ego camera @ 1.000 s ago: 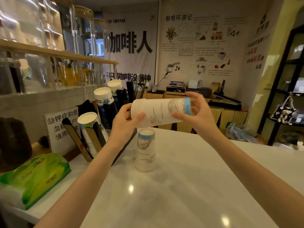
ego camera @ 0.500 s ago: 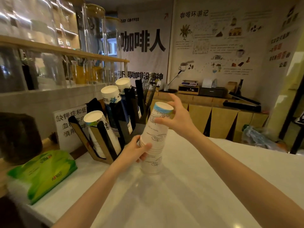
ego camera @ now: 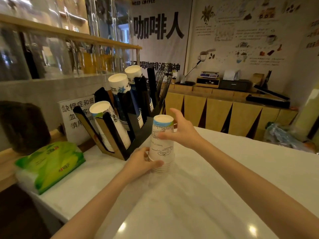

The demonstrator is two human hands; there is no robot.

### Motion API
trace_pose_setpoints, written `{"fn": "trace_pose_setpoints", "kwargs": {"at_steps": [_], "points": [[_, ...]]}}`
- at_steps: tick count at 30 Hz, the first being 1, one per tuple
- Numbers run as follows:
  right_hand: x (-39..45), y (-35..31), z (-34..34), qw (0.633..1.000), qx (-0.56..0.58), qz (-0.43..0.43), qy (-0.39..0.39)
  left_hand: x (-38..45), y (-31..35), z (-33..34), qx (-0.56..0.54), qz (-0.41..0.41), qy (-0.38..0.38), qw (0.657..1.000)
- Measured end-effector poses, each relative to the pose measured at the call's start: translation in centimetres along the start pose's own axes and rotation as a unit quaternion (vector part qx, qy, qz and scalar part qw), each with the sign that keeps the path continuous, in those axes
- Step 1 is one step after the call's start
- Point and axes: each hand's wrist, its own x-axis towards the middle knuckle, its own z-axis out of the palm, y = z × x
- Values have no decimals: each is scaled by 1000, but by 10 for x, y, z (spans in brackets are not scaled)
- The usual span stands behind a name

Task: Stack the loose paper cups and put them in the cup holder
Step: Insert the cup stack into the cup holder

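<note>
At the far left a green tissue pack (ego camera: 50, 163) lay on the white counter (ego camera: 198, 195), with a printed sign (ego camera: 76, 116) behind it. Next came the cup holder (ego camera: 124, 118), its 3 slanted slots each showing a column of cups. Just right of it stood the cup stack (ego camera: 162, 144), upside down on the counter. My left hand (ego camera: 143, 162) was curled around the nested rims at its foot, thumb across the front. My right hand (ego camera: 181, 131) was mostly open, thumb resting on the upper wall, fingers spread behind.

I judged the stack light and thin-walled, easily dented by a hard squeeze, and apt to slide apart if lifted by the top cup alone. Holding low at the rims and steadying high looked the safest grip.

The counter was smooth and glossy, so the stack could skate. Further right were wooden cabinets (ego camera: 224, 112) and a postered wall (ego camera: 241, 35).
</note>
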Motion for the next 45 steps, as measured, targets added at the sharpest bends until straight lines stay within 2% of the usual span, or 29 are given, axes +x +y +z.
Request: {"fn": "trace_pose_setpoints", "kwargs": {"at_steps": [5,7,10,15,18,20,24,30,34,37,39,45], "points": [[-16,31,9,977,66,135,-150,5,5,2,-34,-12,-49,998],[-23,44,16,966,92,172,-168,2,5,7,-77,-1,-52,996],[-29,53,23,963,124,199,-129,1,5,11,-117,2,-41,992],[-36,58,30,965,164,190,-76,4,14,2,-155,-48,-52,985],[-39,48,29,954,214,208,-34,1,25,-9,-207,-75,-9,975],[-41,32,28,942,255,216,-25,-4,40,-22,-193,-43,37,980],[-37,-16,17,936,325,135,-5,-17,77,-63,-73,66,133,986],[-15,-95,15,944,329,5,36,-38,109,-143,-48,206,199,957],[10,-128,28,945,318,-58,53,-37,108,-186,-35,239,222,945],[31,-152,59,952,288,-77,63,-35,83,-225,-49,243,203,947],[34,-154,64,958,267,-87,59,-29,74,-228,-46,236,192,952],[46,-149,99,974,216,-34,61,-6,31,-240,-85,198,94,972]]}}
